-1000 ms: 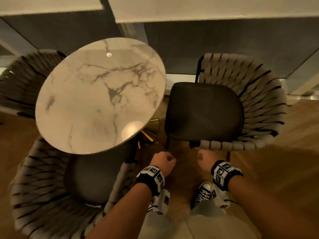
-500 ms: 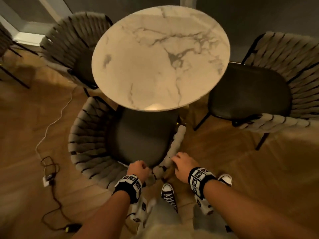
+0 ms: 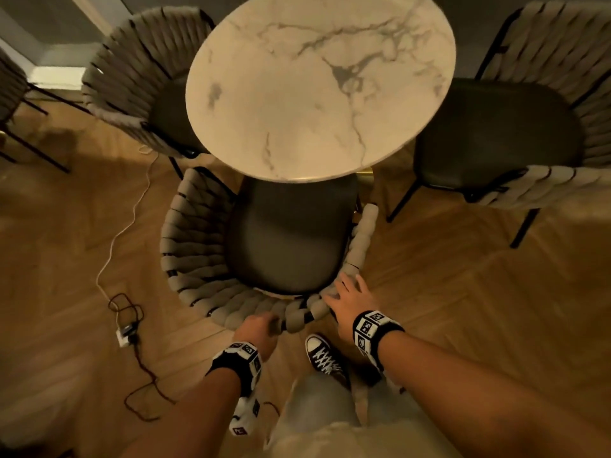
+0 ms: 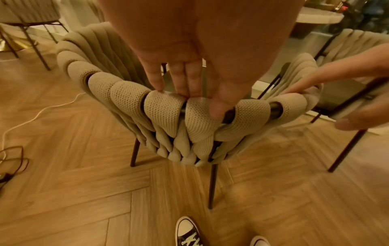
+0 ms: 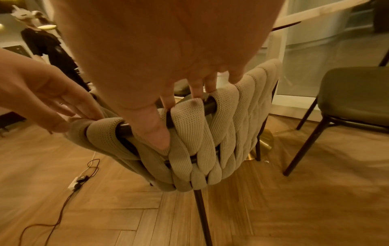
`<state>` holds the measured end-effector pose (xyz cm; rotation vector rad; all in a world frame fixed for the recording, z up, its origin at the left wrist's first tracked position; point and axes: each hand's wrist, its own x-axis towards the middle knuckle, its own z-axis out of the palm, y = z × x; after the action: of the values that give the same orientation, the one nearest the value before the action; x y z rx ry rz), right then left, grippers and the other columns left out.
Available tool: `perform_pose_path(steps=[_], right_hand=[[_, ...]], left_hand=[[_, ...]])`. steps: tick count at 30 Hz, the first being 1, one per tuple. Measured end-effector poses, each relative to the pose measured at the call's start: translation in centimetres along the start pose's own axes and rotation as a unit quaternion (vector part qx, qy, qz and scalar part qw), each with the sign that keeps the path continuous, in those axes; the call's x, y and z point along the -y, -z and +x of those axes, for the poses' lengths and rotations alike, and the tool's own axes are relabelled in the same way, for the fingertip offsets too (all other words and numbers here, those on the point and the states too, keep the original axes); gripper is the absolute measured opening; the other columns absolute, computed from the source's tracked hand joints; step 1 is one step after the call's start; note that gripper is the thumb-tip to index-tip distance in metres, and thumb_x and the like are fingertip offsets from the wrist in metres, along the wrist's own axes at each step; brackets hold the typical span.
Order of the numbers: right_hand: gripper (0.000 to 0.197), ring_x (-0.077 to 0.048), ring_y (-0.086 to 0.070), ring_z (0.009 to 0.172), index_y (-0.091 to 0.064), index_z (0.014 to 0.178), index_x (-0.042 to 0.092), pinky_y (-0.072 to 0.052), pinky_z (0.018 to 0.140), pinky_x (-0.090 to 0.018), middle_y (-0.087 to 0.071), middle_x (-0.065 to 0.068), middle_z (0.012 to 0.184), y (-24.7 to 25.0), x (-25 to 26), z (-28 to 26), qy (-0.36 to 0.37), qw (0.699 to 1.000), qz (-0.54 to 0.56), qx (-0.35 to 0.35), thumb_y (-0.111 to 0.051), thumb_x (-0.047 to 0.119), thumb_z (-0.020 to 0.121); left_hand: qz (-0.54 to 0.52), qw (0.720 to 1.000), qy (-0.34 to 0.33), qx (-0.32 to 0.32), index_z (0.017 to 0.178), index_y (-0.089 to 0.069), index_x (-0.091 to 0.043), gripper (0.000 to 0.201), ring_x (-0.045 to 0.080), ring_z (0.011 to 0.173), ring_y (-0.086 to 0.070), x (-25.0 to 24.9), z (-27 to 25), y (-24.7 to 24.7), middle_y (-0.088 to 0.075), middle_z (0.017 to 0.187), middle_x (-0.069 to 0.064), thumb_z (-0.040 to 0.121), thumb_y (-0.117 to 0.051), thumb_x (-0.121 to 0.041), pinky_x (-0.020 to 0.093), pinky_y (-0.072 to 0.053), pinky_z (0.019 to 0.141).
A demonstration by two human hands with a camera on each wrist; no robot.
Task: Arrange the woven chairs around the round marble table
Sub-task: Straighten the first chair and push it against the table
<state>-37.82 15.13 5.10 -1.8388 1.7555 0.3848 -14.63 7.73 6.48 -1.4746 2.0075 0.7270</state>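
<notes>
The round marble table (image 3: 317, 84) stands at the top centre. Three woven chairs ring it. The near woven chair (image 3: 198, 259) has its dark seat partly under the tabletop. My left hand (image 3: 261, 325) pinches its back rim (image 4: 164, 106), fingertips on top and thumb on the outer weave. My right hand (image 3: 347, 295) lies on the same rim (image 5: 189, 116) further right, fingers spread and reaching over it, thumb against the outer straps. A second woven chair (image 3: 132, 61) sits at the far left and a third (image 3: 545, 180) at the right.
A white cable and a dark cord with a plug block (image 3: 127, 332) trail across the wooden floor to the left. Another chair's dark legs (image 3: 29, 133) show at the far left edge. My sneakers (image 3: 324, 358) stand just behind the near chair. A wall runs behind the table.
My view turned from the right chair to the near chair. Both hands came forward from loose fists onto its back rim, and the right hand's fingers spread out over it.
</notes>
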Motion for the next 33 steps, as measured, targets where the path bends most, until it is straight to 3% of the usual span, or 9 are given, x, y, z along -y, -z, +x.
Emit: perform_pose_path(steps=[4, 8, 12, 15, 16, 20, 23, 26, 33], right_hand=[[0.056, -0.035, -0.005, 0.149, -0.038, 0.146, 0.030, 0.000, 0.119, -0.062, -0.023, -0.017, 0.158, 0.5, 1.6, 0.2, -0.056, 0.998, -0.001, -0.003, -0.054, 0.038, 0.092], [0.042, -0.036, -0.020, 0.144, -0.051, 0.136, 0.029, 0.003, 0.117, -0.061, -0.040, -0.016, 0.150, 0.6, 4.7, 2.3, -0.086, 0.996, -0.012, 0.011, -0.049, 0.037, 0.095], [0.054, -0.033, -0.031, 0.140, -0.049, 0.137, 0.020, 0.001, 0.120, -0.059, -0.045, -0.011, 0.147, 0.0, 9.2, 4.1, -0.120, 0.991, -0.035, 0.047, -0.054, 0.043, 0.088], [0.066, -0.032, -0.037, 0.138, -0.050, 0.137, 0.028, 0.015, 0.117, -0.062, -0.051, -0.010, 0.144, -0.9, 12.1, 6.2, -0.139, 0.987, -0.015, 0.074, -0.058, 0.054, 0.077], [0.069, -0.031, -0.038, 0.137, -0.050, 0.138, 0.029, 0.014, 0.117, -0.062, -0.052, -0.009, 0.142, -1.2, 13.0, 7.1, -0.142, 0.986, -0.005, 0.092, -0.058, 0.057, 0.075], [0.057, -0.029, -0.046, 0.130, -0.056, 0.130, 0.029, -0.015, 0.118, -0.056, -0.056, -0.009, 0.137, -1.1, 14.1, 8.3, -0.164, 0.979, 0.002, 0.123, -0.059, 0.055, 0.080], [0.034, -0.032, -0.052, 0.122, -0.060, 0.126, 0.023, -0.037, 0.107, -0.043, -0.059, -0.012, 0.130, -1.3, 14.6, 8.6, -0.191, 0.973, 0.013, 0.128, -0.056, 0.033, 0.094], [0.032, -0.034, -0.052, 0.122, -0.060, 0.126, 0.019, -0.041, 0.103, -0.041, -0.058, -0.015, 0.130, -1.7, 15.1, 8.7, -0.207, 0.970, 0.019, 0.126, -0.053, 0.026, 0.097], [0.034, -0.034, -0.057, 0.114, -0.065, 0.120, 0.023, -0.047, 0.099, -0.046, -0.062, -0.011, 0.123, -3.0, 16.1, 8.1, -0.208, 0.973, 0.010, 0.095, -0.060, 0.030, 0.087]], left_hand=[[0.088, 0.995, 0.013, 0.046, 0.143, -0.043, -0.036, 0.061, 0.029, 0.128, -0.052, 3.3, 1.6, 1.2, -0.055, 0.139, 0.007, 0.084, -0.057, -0.027, 0.041, -0.044, 0.107], [0.201, 0.977, -0.033, 0.056, 0.154, -0.027, -0.036, 0.079, 0.029, 0.144, -0.036, 9.3, 5.1, 2.8, -0.041, 0.156, 0.004, 0.082, -0.060, -0.039, 0.050, -0.019, 0.123], [0.290, 0.951, -0.088, 0.057, 0.152, -0.030, -0.039, 0.074, 0.024, 0.146, -0.035, 15.0, 8.9, 6.1, -0.042, 0.156, -0.003, 0.084, -0.057, -0.042, 0.055, -0.003, 0.124], [0.340, 0.930, -0.131, 0.043, 0.145, -0.041, -0.043, 0.060, 0.024, 0.144, -0.036, 18.8, 11.2, 8.7, -0.047, 0.152, -0.004, 0.086, -0.055, -0.043, 0.060, 0.003, 0.122], [0.353, 0.924, -0.141, 0.047, 0.144, -0.041, -0.045, 0.060, 0.025, 0.145, -0.035, 20.0, 11.8, 9.6, -0.046, 0.152, -0.004, 0.087, -0.056, -0.047, 0.062, 0.004, 0.122], [0.382, 0.904, -0.182, 0.064, 0.143, -0.040, -0.054, 0.061, 0.032, 0.146, -0.031, 21.1, 13.1, 10.0, -0.046, 0.154, -0.005, 0.084, -0.055, -0.054, 0.064, 0.000, 0.121], [0.371, 0.907, -0.193, 0.050, 0.137, -0.046, -0.055, 0.051, 0.036, 0.139, -0.036, 21.3, 12.7, 9.5, -0.053, 0.148, -0.004, 0.086, -0.053, -0.053, 0.059, -0.019, 0.116], [0.364, 0.909, -0.195, 0.050, 0.134, -0.050, -0.052, 0.047, 0.036, 0.133, -0.041, 21.4, 12.6, 9.4, -0.058, 0.141, -0.003, 0.087, -0.054, -0.051, 0.053, -0.028, 0.108], [0.360, 0.908, -0.205, 0.059, 0.134, -0.051, -0.049, 0.047, 0.038, 0.135, -0.038, 22.3, 11.7, 8.5, -0.057, 0.143, 0.000, 0.088, -0.054, -0.041, 0.053, -0.026, 0.109]])
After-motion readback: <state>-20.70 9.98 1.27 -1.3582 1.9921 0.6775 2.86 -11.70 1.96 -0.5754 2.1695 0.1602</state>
